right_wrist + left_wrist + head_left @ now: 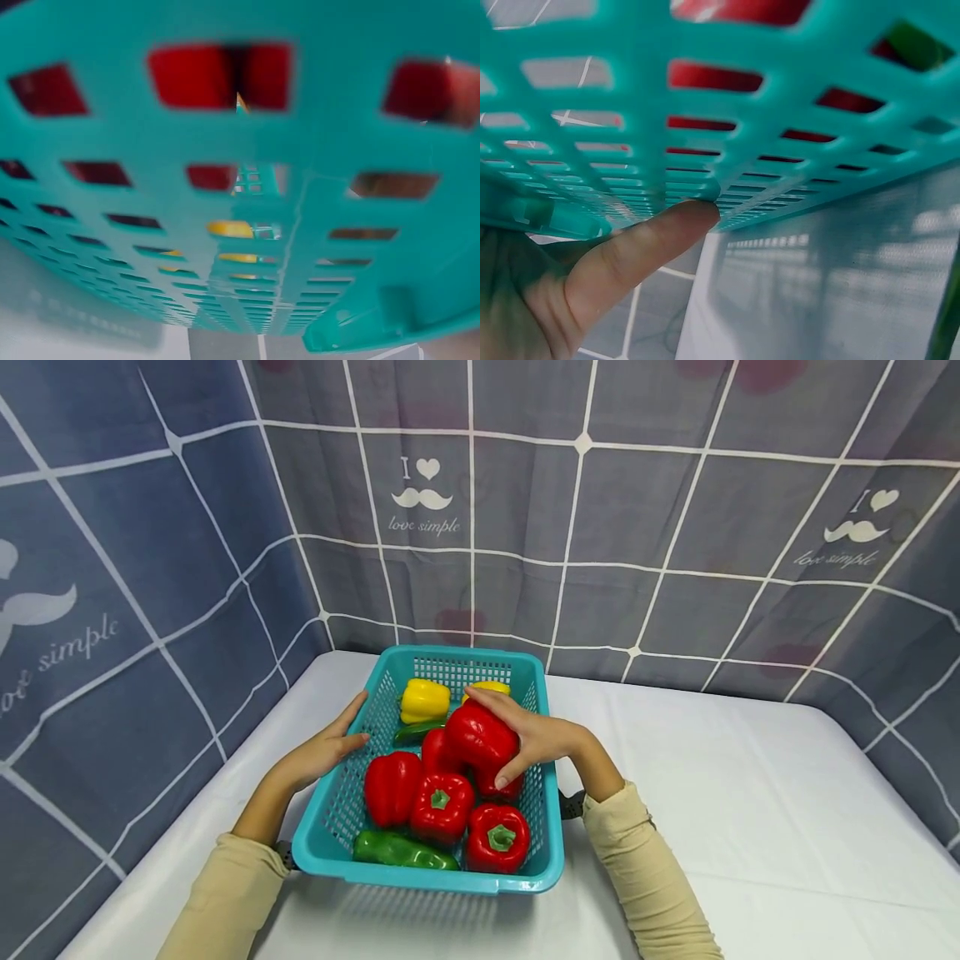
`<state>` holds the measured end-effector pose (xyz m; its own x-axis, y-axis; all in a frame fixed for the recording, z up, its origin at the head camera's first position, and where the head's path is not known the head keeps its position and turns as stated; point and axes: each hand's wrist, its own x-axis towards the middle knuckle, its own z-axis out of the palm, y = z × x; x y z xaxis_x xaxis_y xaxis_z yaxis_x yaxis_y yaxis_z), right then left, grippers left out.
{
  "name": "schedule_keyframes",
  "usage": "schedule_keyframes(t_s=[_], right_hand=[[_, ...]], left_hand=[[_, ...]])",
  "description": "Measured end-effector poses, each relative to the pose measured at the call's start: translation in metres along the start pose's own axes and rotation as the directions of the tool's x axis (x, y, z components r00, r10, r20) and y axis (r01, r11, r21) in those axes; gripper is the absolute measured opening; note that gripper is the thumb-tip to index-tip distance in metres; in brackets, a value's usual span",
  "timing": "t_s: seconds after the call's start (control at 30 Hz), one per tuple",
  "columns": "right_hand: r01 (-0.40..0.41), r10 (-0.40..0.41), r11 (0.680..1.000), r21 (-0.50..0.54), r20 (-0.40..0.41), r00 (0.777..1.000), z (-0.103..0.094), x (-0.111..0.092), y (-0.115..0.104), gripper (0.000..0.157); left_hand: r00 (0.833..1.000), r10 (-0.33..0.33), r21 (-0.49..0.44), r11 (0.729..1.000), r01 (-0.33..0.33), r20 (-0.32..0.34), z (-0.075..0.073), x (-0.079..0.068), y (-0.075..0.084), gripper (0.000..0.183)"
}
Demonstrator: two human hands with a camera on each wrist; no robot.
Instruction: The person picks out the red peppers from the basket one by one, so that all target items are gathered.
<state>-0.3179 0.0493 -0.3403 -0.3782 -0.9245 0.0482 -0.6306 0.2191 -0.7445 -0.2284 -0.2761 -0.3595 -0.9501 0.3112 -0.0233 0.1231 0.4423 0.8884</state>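
Observation:
A turquoise plastic basket (pixel 420 878) with perforated walls stands on the white table. My right hand (pixel 546 737) reaches over its right rim and grips a red bell pepper (pixel 480 733) from above, thumb on the near side and fingers on the far side. Several other red bell peppers lie beneath and around it, one (pixel 498 837) with its green stem up. My left hand (pixel 318 756) touches the left side of the basket with fairly straight fingers; the left wrist view shows a digit (pixel 649 251) against the outer wall. In the right wrist view, the basket wall (pixel 255 142) hides most of the right hand.
A long green pepper (pixel 405 850) lies along the basket's near wall. Two yellow bell peppers, one at the left (pixel 425 700), sit at the far end beside a dark green vegetable (pixel 418 732). Grey patterned curtains (pixel 525 502) stand behind and left of the white tabletop (pixel 712 793).

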Motion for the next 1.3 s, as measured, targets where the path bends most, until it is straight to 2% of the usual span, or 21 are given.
schedule_keyframes(t_s=[0.2, 0.4, 0.63, 0.77, 0.9, 1.1, 1.3], right_hand=[[-0.025, 0.025, 1.000, -0.015, -0.017, 1.000, 0.000, -0.003, -0.001, 0.108], [0.002, -0.006, 0.999, -0.040, -0.095, 0.995, 0.005, -0.005, 0.000, 0.102], [0.003, -0.012, 0.999, -0.047, -0.179, 0.984, 0.004, -0.012, -0.035, 0.092], [0.000, -0.010, 0.999, -0.045, -0.232, 0.973, 0.005, -0.008, -0.020, 0.095], [0.014, -0.025, 0.999, -0.046, -0.261, 0.965, 0.010, -0.001, -0.003, 0.098], [0.018, -0.039, 0.997, -0.072, -0.309, 0.950, 0.014, 0.001, 0.000, 0.098], [-0.033, 0.009, 0.997, -0.064, -0.342, 0.940, 0.013, -0.003, -0.002, 0.098]], left_hand=[[1.000, 0.003, 0.001, 1.000, -0.003, 0.001, 0.001, 0.002, 0.000, 0.071], [1.000, -0.001, -0.001, 1.000, 0.001, 0.003, 0.004, 0.005, -0.001, 0.070], [1.000, 0.008, 0.006, 1.000, -0.008, 0.005, 0.002, 0.007, 0.001, 0.070], [1.000, 0.018, 0.011, 1.000, -0.018, 0.001, 0.001, 0.007, 0.002, 0.071], [1.000, 0.006, 0.023, 1.000, -0.006, -0.004, 0.000, 0.001, 0.001, 0.071], [1.000, 0.010, 0.023, 1.000, -0.010, -0.005, -0.001, -0.002, 0.000, 0.071], [1.000, 0.008, 0.025, 1.000, -0.008, -0.001, 0.000, 0.000, 0.001, 0.072]])
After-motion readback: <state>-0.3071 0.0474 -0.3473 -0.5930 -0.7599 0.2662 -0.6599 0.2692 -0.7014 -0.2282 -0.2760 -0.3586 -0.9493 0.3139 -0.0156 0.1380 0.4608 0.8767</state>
